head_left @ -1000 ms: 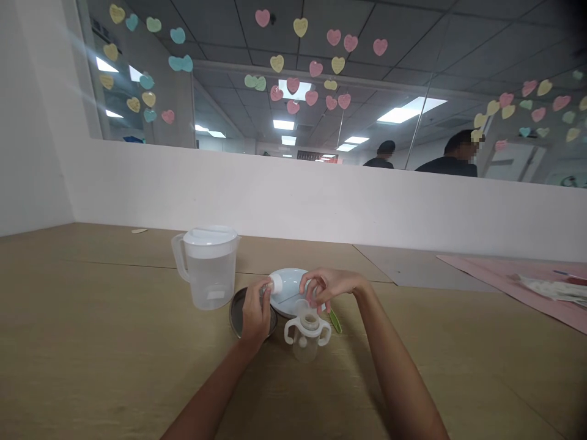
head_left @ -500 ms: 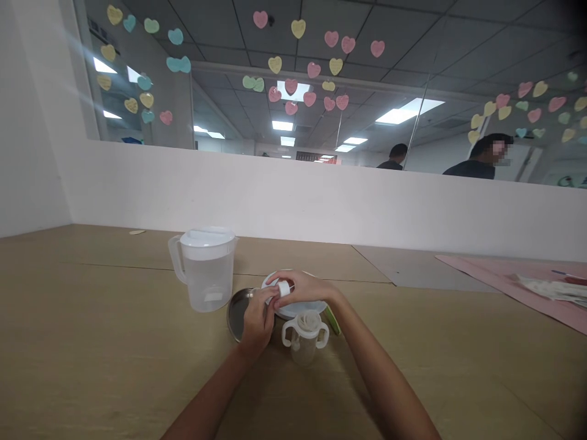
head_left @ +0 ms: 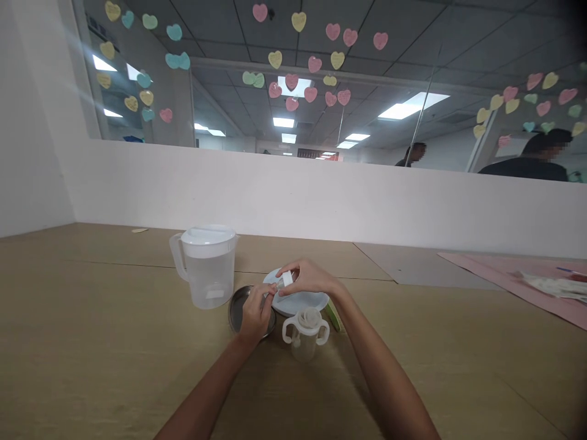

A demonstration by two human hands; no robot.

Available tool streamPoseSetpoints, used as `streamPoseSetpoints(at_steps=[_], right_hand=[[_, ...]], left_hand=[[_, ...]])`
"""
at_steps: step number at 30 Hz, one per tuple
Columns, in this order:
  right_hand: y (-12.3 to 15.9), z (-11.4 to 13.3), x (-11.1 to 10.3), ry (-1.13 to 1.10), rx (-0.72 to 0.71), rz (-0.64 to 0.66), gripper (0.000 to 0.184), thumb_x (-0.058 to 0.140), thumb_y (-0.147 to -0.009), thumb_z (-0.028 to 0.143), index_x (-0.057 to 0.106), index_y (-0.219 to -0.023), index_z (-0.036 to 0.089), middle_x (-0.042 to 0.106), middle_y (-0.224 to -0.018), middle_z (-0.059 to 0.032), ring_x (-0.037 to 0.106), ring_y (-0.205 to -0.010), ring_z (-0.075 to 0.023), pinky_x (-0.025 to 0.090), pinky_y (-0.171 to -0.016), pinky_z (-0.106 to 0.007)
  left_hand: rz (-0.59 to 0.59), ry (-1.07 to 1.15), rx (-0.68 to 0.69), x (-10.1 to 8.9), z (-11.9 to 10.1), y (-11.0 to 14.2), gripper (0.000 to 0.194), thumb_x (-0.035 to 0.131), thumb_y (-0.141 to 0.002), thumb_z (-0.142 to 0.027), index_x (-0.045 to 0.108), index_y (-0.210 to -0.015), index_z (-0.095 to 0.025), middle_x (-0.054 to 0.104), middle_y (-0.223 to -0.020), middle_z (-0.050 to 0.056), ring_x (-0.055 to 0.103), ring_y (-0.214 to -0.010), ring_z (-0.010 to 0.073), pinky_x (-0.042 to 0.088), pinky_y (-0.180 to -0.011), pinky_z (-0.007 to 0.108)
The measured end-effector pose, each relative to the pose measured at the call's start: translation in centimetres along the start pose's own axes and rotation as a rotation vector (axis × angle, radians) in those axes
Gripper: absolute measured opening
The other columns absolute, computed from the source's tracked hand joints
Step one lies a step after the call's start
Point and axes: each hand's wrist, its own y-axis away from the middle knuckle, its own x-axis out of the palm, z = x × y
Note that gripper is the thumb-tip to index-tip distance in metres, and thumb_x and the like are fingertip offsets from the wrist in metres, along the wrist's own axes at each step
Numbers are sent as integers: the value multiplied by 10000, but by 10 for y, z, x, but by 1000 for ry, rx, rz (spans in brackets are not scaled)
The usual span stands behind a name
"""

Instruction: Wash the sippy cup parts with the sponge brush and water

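Note:
My right hand (head_left: 314,278) curls its thumb and fingers round the white cap (head_left: 287,278) of a small clear bottle-like container. My left hand (head_left: 257,313) pinches the clear end of it; the fingers hide most of that part. Both hands are held above a pale plate (head_left: 302,304) and a round metal dish (head_left: 237,310). In front of the plate stands a clear cup with two white handles (head_left: 304,345). A slim green object (head_left: 333,317) lies beside the plate, partly hidden by the cup and right arm.
At the left stands a lidded clear pitcher (head_left: 211,275). A pink sheet (head_left: 495,278) with white packaging (head_left: 557,287) lies at the far right. Behind the wooden table (head_left: 114,342) rises a white wall (head_left: 275,195) with a window above, two people visible beyond it.
My hands have drawn slightly apart, and the capped container is tilted more, with some of its clear part showing. Beyond the window, the people have shifted to the right.

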Motion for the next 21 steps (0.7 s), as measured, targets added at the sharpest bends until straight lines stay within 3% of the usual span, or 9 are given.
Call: streamPoseSetpoints(at_steps=[4, 7, 9, 11, 16, 18, 21], right_hand=[[1, -1, -1, 24, -6, 59, 392, 735, -545, 404, 695, -861, 175, 537, -612, 37, 421, -551, -79, 294, -492, -193], [8, 4, -8, 7, 18, 68, 295, 680, -608, 349, 679, -837, 164, 547, -571, 36, 449, -522, -82, 306, -484, -194], [15, 5, -17, -24, 34, 10, 244, 631, -640, 283, 660, -848, 159, 563, -569, 29, 486, -534, -94, 329, -496, -195], [22, 6, -28, -41, 29, -87, 230, 603, -637, 230, 639, -856, 167, 583, -621, 22, 514, -583, -107, 357, -525, -198], [39, 15, -48, 19, -46, -214, 205, 599, -629, 205, 611, -833, 196, 584, -810, 4, 510, -695, -121, 382, -587, -214], [45, 22, -52, 47, -67, -244, 191, 616, -634, 218, 597, -822, 200, 575, -844, -1, 496, -696, -119, 378, -587, -217], [54, 34, -55, 80, -65, -224, 182, 647, -647, 280, 587, -799, 199, 568, -805, 2, 474, -656, -113, 356, -555, -219]], left_hand=[[24, -2, -35, 5, 1, 2, 169, 445, -849, -314, 580, -819, -216, 660, -843, 46, 617, -838, 174, 471, -779, 292], [-15, 6, -149, 4, 6, -1, 181, 493, -824, -359, 554, -899, -206, 654, -874, 48, 618, -834, 179, 479, -773, 306], [-111, 16, -224, 1, 7, -3, 243, 489, -824, -379, 523, -972, -190, 645, -902, 60, 618, -832, 182, 486, -768, 318], [-156, 4, -217, -1, 5, -3, 259, 455, -843, -370, 513, -1006, -177, 638, -935, 77, 614, -855, 185, 484, -783, 328], [140, 35, 153, 9, -28, 12, 296, 413, -860, -310, 553, -1084, -175, 638, -1023, 102, 593, -965, 213, 462, -853, 349], [239, 86, 202, 16, -43, 19, 327, 410, -868, -296, 538, -1142, -173, 623, -1086, 113, 574, -1017, 221, 453, -880, 356], [358, 103, 165, 22, -58, 24, 287, 447, -865, -282, 576, -1107, -195, 609, -1130, 100, 546, -1063, 217, 430, -924, 358]])
